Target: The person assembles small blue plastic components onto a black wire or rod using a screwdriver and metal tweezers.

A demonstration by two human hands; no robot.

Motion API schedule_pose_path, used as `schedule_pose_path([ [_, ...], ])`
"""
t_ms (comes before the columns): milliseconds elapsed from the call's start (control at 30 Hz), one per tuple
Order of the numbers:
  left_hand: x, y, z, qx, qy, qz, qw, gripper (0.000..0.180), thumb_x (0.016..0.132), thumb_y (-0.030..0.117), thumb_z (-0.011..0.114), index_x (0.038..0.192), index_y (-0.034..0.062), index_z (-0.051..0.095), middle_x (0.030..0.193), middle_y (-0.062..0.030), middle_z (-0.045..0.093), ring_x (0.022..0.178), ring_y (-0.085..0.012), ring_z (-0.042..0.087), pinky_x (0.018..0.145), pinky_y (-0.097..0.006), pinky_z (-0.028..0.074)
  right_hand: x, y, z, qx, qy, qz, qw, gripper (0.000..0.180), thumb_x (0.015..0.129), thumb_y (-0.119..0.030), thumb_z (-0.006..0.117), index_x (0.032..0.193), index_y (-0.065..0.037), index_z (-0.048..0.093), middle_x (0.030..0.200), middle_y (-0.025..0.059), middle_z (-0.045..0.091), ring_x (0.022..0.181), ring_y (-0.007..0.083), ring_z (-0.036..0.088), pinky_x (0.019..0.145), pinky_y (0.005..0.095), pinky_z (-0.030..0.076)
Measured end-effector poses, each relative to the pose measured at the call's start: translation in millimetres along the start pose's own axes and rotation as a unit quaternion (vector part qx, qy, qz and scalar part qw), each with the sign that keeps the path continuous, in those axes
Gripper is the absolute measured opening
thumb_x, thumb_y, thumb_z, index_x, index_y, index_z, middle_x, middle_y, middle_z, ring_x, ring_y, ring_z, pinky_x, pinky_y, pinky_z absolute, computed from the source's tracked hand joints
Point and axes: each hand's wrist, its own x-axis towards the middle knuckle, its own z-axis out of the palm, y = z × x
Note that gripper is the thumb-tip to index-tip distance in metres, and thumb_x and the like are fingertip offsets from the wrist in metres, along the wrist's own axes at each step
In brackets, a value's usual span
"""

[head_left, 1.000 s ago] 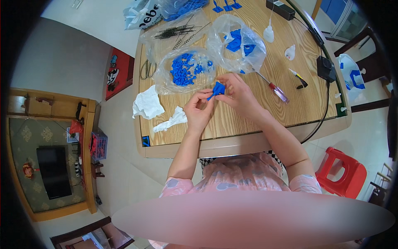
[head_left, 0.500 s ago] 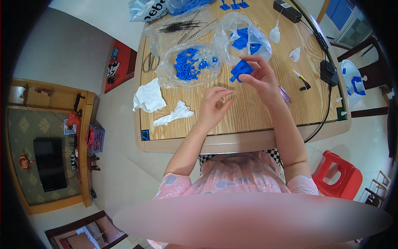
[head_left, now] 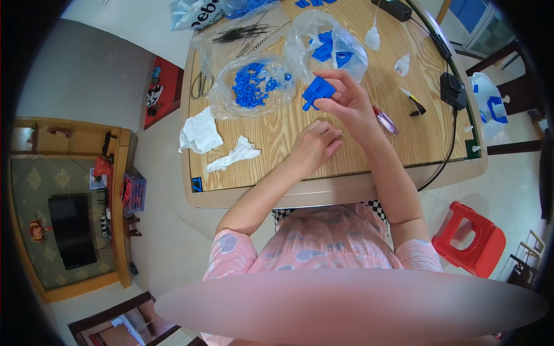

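Note:
Between the thumb and fingers of my right hand (head_left: 353,108) is a blue plastic part (head_left: 319,92), flat-sided with a short stub at its lower end, raised above the table. Just below it, my left hand (head_left: 314,147) rests low over the wood, its fingertips pressed together at the tabletop. A tiny item seems to be at those fingertips, too small to name. Beyond my hands lie an opened clear bag (head_left: 220,108) of small blue pieces and another clear bag (head_left: 359,64) with larger blue parts.
Thin black springs (head_left: 242,33) lie on plastic at the back. Scissors (head_left: 200,86) and crumpled tissue (head_left: 201,131) are at the left. To the right are a pink tube (head_left: 385,121), a yellow-and-black glue tube (head_left: 413,101), white bottles (head_left: 402,65) and a cabled black adapter (head_left: 453,91).
My left hand has moved right and down to the tabletop, its fingers closing where a tiny item lay. My right hand still holds the blue part, now turned slightly.

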Motion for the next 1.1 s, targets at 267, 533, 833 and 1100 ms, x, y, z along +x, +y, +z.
schedule_pose_path([
  [267, 9, -1, 3, 0.027, -0.003, -0.042, 0.999, 0.009, 0.075, 0.005, 0.065, 0.082, 0.0024, 0.063, 0.08, -0.0119, 0.055, 0.08, -0.0299, 0.057, 0.068, -0.04, 0.048, 1, 1, 0, -0.004, -0.009, 0.004, 1.0, 0.05, 0.078, 0.006, 0.063, 0.124, -0.001, 0.045, 0.108, 0.0072, 0.058, 0.094, 0.0105, 0.057, 0.084, 0.0235, 0.046],
  [533, -10, -27, -17, -0.002, 0.022, -0.098, 0.995, 0.01, 0.075, 0.002, 0.066, 0.082, 0.001, 0.059, 0.079, -0.0117, 0.057, 0.069, -0.0269, 0.059, 0.062, -0.037, 0.047, 1, 11, 3, -0.022, -0.018, 0.016, 0.999, 0.045, 0.079, -0.001, 0.067, 0.12, -0.004, 0.049, 0.095, 0.0019, 0.059, 0.085, 0.0062, 0.054, 0.074, 0.0214, 0.045],
  [833, -16, -36, -22, -0.043, 0.079, -0.09, 0.992, 0.008, 0.077, -0.001, 0.065, 0.082, 0.001, 0.059, 0.077, -0.0089, 0.059, 0.061, -0.0185, 0.058, 0.056, -0.028, 0.046, 3, 25, 1, -0.1, 0.016, 0.122, 0.987, 0.035, 0.087, -0.014, 0.063, 0.118, -0.006, 0.051, 0.085, -0.0012, 0.057, 0.07, 0.0053, 0.051, 0.061, 0.0207, 0.041],
  [1100, -19, -50, -28, -0.324, 0.166, -0.268, 0.892, 0.007, 0.082, 0.0, 0.063, 0.088, 0.0008, 0.059, 0.082, -0.0075, 0.064, 0.071, -0.0147, 0.062, 0.063, -0.025, 0.049, 2, 26, 6, -0.082, -0.009, 0.122, 0.989, 0.033, 0.087, -0.015, 0.062, 0.117, -0.005, 0.052, 0.093, 0.0014, 0.058, 0.075, 0.0067, 0.054, 0.063, 0.0215, 0.044],
])
